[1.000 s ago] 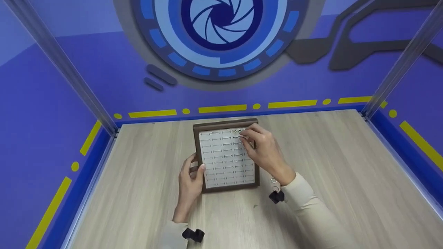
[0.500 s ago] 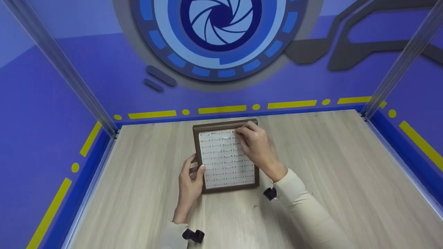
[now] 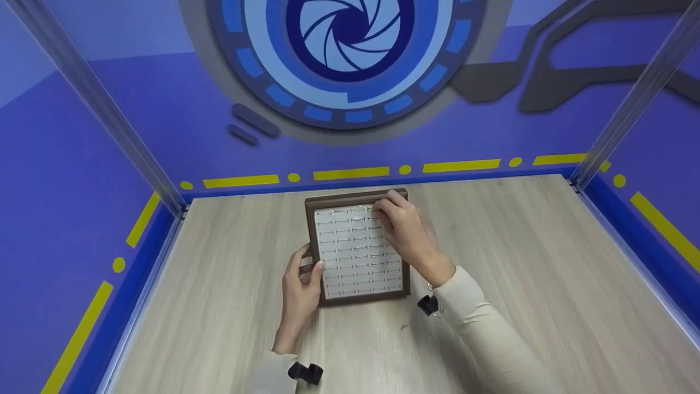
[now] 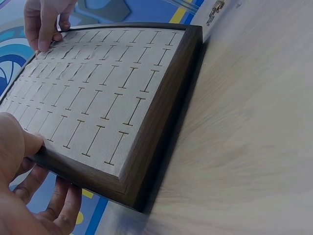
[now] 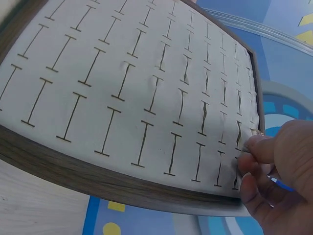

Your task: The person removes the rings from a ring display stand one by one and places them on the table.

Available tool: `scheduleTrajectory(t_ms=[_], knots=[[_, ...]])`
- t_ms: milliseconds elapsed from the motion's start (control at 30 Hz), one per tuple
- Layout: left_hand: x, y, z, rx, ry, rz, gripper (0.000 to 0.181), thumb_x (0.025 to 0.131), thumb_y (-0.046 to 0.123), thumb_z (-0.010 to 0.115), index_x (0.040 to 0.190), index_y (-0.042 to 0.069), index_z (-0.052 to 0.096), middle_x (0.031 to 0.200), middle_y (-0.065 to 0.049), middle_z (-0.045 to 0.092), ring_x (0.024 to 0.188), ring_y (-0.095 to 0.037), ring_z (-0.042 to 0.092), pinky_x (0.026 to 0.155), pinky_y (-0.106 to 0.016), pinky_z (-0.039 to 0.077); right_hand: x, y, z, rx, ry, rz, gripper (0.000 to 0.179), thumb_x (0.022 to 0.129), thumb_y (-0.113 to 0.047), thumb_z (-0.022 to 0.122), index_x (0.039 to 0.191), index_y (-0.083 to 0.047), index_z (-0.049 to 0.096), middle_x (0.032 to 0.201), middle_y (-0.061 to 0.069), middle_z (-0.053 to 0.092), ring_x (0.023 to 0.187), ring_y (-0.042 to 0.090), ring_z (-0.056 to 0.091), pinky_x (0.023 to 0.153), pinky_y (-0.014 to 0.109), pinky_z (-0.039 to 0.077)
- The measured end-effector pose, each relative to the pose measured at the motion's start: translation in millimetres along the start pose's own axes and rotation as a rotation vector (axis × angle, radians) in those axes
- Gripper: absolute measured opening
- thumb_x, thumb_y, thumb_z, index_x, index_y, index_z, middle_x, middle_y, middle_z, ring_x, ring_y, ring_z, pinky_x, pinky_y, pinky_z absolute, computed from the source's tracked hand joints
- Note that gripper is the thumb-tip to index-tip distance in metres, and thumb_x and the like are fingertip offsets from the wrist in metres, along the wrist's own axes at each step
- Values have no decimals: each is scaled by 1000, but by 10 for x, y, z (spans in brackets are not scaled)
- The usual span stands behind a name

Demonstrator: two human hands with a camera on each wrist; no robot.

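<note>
A brown wood-framed ring tray (image 3: 358, 251) with a white slotted pad stands tilted on the table. My left hand (image 3: 302, 287) grips its left edge, with the thumb on the frame's front and the fingers behind. At the pad's top right corner, my right hand (image 3: 407, 230) pinches a small gold-coloured ring (image 5: 260, 132), mostly hidden by the fingertips, against the top row. The left wrist view shows both the left hand (image 4: 24, 181) on the near edge and the right hand (image 4: 46, 22) at the far corner. The slots nearer the bottom hold nothing.
Beside the tray on the wooden table (image 3: 219, 306), several small rings (image 4: 215, 12) lie on the right; the right sleeve (image 3: 465, 298) partly hides them in the head view. A blue printed wall (image 3: 350, 153) rises behind. Metal posts (image 3: 634, 98) mark the corners.
My right hand has moved slightly left and up at the tray's top right corner, then stayed nearly still. Its sleeve now covers most of the loose rings. The left hand and tray have not moved.
</note>
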State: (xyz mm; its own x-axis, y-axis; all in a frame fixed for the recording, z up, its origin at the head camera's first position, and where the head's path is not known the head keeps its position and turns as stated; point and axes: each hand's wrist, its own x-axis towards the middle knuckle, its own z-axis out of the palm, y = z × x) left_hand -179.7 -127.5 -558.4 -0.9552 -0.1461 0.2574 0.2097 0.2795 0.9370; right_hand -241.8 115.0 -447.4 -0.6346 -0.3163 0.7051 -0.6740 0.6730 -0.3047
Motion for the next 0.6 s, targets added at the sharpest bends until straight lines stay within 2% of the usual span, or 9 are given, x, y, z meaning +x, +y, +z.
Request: scheduleTrajectory(t_ms=[200,600], knots=[[-3,-3,-1,2,1,4,49,106,9,66,153,11,54,133,-14,64,107,-28,71,94,-41,62,-4,13,-38,36,-12,-19,14,93,10,75,99,-3,75,96,7,69,85,24,71,77,33,62],[-5,11,-4,-9,-6,-1,49,106,10,65,154,8,52,135,-16,62,111,-30,71,97,-43,62,-32,13,-73,30,4,-46,12,92,7,78,94,-5,77,93,4,71,82,21,73,74,31,63]])
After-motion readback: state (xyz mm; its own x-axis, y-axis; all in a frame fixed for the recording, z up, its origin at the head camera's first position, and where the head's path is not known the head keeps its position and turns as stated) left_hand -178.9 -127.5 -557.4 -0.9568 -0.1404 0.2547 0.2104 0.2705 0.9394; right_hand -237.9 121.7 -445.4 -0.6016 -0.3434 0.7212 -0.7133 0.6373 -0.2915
